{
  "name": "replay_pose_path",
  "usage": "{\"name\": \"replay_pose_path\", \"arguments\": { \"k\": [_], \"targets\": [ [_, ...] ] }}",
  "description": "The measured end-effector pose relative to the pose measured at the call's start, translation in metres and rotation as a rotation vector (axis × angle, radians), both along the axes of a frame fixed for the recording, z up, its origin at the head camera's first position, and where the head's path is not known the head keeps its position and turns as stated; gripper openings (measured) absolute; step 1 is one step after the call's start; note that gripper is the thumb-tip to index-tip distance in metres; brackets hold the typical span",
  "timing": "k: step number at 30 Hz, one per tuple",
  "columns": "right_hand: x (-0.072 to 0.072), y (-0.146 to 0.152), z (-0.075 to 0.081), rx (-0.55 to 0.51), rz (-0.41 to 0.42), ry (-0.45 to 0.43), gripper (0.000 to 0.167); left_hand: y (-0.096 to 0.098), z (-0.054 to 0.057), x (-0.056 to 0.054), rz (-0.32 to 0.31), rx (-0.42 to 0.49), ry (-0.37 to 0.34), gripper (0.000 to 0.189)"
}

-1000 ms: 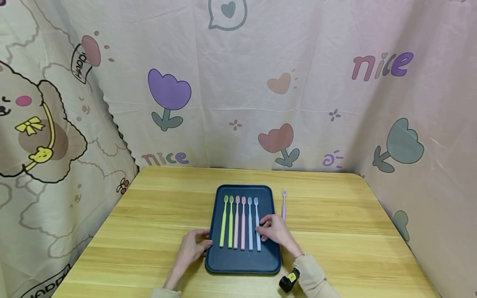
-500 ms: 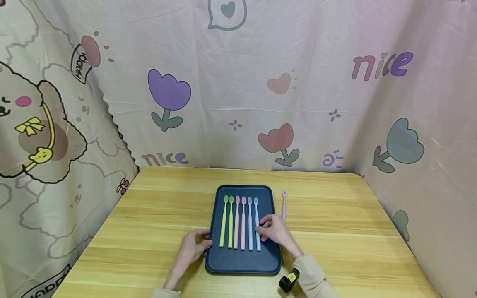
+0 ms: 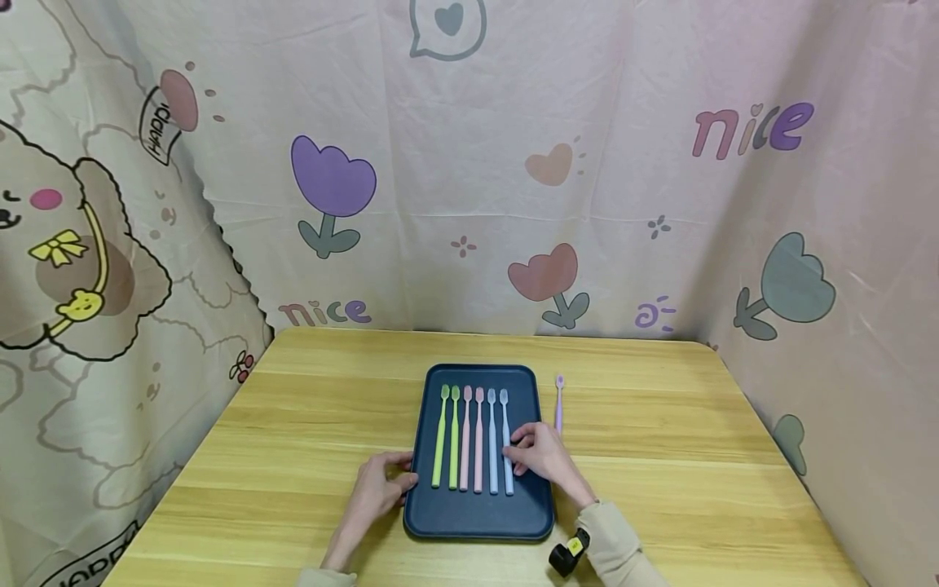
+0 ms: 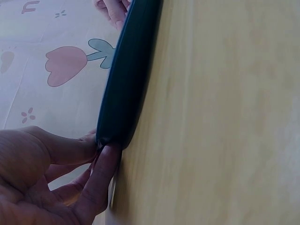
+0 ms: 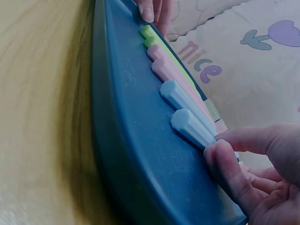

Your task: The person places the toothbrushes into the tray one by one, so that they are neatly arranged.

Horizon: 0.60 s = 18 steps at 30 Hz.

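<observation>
A dark blue rectangular tray (image 3: 477, 518) lies on the wooden table, bearing a row of toothbrushes with their heads toward the back. From the left come two green toothbrushes (image 3: 440, 444), two pink toothbrushes (image 3: 479, 448) and two light blue ones. My left hand (image 3: 377, 489) grips the tray's left edge; the left wrist view has its thumb and fingers (image 4: 101, 180) around a corner of the rim. With thumb and forefinger, my right hand (image 3: 543, 452) pinches the handle of the rightmost light blue toothbrush (image 5: 187, 123), which lies on the tray.
Off the tray, a purple toothbrush (image 3: 560, 399) lies on the table (image 3: 660, 440) just right of the tray, its lower part hidden behind my right hand. A black device (image 3: 568, 554) with a yellow mark is on my right wrist. A printed curtain (image 3: 455, 163) hangs behind.
</observation>
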State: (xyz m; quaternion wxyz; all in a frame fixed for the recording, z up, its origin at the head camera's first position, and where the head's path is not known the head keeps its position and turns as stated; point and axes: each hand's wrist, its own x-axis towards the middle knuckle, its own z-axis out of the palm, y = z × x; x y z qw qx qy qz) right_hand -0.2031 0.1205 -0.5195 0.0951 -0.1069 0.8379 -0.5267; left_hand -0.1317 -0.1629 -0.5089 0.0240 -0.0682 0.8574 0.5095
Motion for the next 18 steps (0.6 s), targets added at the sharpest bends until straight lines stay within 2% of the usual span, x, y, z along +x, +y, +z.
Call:
{"name": "replay_pose_path", "arguments": {
  "k": [8,13,16,18],
  "targets": [
    [-0.0005,0.0,-0.0004,0.003,0.0,0.0,0.022,-0.0002,0.001,0.0001,0.001,-0.002,-0.005,0.035],
    [-0.0003,0.0005,-0.0004,-0.006,0.006,0.014,0.022,-0.0009,0.002,0.0006,-0.005,-0.014,0.019,0.035],
    [0.0005,0.0016,-0.0024,-0.068,-0.02,0.03,0.019,-0.001,0.0025,0.0007,-0.009,-0.013,0.023,0.036],
    [0.0005,0.0038,-0.0052,-0.128,-0.077,0.045,0.017,-0.001,0.0023,0.0006,-0.016,-0.012,0.022,0.036]
  ]
}}
